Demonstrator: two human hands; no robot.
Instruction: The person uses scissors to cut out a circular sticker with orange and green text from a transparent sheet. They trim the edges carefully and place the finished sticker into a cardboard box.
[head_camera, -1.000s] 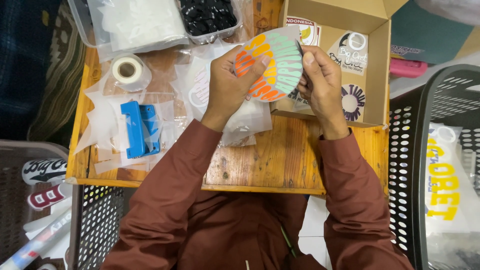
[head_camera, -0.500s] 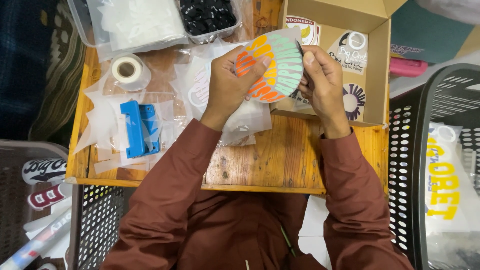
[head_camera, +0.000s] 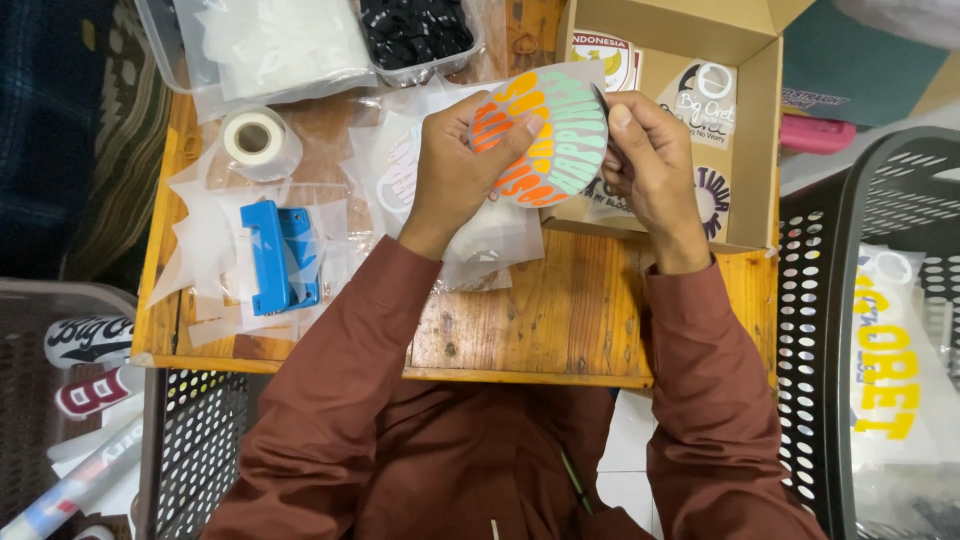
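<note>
Round sticker (head_camera: 552, 135): multicoloured disc with orange, yellow and green lettering, held up in the upper centre of the frame, above the tabletop (head_camera: 540, 320) and just in front of the cardboard box (head_camera: 760, 120).

Left hand (head_camera: 455, 165): grip closed on the sticker's left edge, thumb lying across its face, fingers behind it.

Right hand (head_camera: 650, 155): grip closed on the sticker's right edge, thumb and forefinger pinching the rim; whether a backing layer is being parted there cannot be told.

Both sleeves are dark red-brown and run down to the lower edge of the frame.

Cardboard box: open, upper right of the frame, flaps raised, with several printed stickers lying flat inside.

Clear plastic sleeves (head_camera: 490, 235): loose pile on the tabletop under and below the left hand, more spread toward the left edge.

Tape roll (head_camera: 254, 137): white, lying flat, upper left of the tabletop.

Blue tool (head_camera: 280, 255): a blue plastic desk tool, left of centre, partly covered by clear sleeves.

Clear tub (head_camera: 270, 45): top left, holding white pieces; beside it a second tub (head_camera: 415, 30) with small black pieces.

Black basket (head_camera: 830, 330): perforated, right edge of the frame, holding a bagged sheet with yellow lettering.

Second perforated basket (head_camera: 190, 450): lower left, below the tabletop's edge.
</note>
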